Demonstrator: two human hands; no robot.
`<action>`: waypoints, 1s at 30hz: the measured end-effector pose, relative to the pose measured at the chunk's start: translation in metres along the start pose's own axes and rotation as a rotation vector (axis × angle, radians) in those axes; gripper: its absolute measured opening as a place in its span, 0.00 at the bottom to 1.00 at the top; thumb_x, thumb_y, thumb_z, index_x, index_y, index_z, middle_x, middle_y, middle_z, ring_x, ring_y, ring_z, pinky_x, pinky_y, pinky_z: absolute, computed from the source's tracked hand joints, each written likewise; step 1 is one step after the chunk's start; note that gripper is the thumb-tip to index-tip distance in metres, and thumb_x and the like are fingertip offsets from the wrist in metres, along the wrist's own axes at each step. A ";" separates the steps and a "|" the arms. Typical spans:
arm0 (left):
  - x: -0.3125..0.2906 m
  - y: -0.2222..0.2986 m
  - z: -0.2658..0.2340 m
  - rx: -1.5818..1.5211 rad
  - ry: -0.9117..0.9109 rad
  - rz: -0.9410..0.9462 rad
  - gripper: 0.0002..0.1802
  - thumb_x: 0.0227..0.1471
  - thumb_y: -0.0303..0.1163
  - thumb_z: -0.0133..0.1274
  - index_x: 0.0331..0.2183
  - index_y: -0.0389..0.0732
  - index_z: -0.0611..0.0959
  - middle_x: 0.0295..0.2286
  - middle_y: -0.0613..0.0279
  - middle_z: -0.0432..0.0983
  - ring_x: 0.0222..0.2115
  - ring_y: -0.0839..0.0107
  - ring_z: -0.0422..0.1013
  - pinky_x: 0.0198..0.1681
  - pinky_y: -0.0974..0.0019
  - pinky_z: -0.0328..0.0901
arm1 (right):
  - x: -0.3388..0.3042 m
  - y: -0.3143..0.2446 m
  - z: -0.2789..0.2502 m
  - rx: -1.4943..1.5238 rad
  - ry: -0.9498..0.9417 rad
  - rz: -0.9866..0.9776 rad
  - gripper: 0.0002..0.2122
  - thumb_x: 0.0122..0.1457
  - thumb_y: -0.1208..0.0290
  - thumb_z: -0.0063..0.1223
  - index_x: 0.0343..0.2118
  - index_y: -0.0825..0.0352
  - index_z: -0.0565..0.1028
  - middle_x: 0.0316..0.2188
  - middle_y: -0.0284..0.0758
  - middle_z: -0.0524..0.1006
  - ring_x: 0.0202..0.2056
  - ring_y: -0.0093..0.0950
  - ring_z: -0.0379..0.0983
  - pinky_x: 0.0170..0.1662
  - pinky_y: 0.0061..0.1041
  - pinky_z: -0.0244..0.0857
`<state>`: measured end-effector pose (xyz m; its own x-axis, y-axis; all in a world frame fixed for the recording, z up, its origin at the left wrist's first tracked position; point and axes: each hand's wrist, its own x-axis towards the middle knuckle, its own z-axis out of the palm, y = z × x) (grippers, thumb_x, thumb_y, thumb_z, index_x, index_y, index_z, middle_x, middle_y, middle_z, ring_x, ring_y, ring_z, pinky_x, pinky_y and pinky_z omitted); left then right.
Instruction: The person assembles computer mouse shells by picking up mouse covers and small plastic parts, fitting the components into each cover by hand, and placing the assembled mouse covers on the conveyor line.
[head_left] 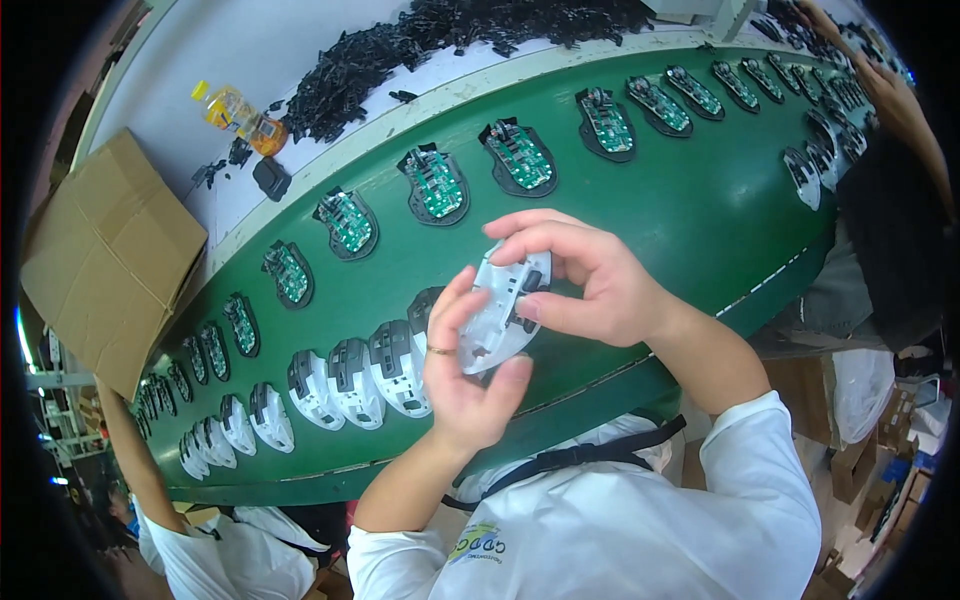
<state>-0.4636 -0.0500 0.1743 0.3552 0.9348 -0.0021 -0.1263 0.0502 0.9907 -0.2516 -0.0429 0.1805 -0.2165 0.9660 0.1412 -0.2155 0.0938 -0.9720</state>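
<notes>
A white mouse shell [492,318], its hollow inner side turned up, is held above the green belt between my two hands. My left hand [468,375] is closed round its left and lower edges, a ring on one finger. Curled over the far end of the shell are the fingers of my right hand [598,285], whose thumb presses a small black part [528,300] on the shell's right side. Just left of my left hand, white-and-black mouse shells [400,365] stand in a row on the belt. One dark shell is partly hidden behind my left fingers.
A line of mouse bases with green circuit boards [437,187] runs along the green belt [690,210]. On the far ledge lie a heap of black parts [370,75], a yellow-capped bottle [240,117] and a cardboard sheet [110,255]. Other people's arms reach in at both sides.
</notes>
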 end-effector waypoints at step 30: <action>-0.010 -0.006 -0.050 1.285 -0.139 0.398 0.37 0.46 0.47 0.64 0.54 0.34 0.77 0.58 0.36 0.65 0.62 0.40 0.59 0.66 0.36 0.49 | 0.060 -0.040 -0.006 -1.314 0.241 0.024 0.14 0.61 0.67 0.58 0.47 0.66 0.79 0.40 0.43 0.82 0.42 0.45 0.79 0.45 0.41 0.73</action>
<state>-0.5128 -0.0416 0.1611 0.5974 0.7617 0.2507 0.6792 -0.6469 0.3467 -0.2500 0.0130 0.2270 -0.0057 0.9762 0.2169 0.8861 0.1055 -0.4514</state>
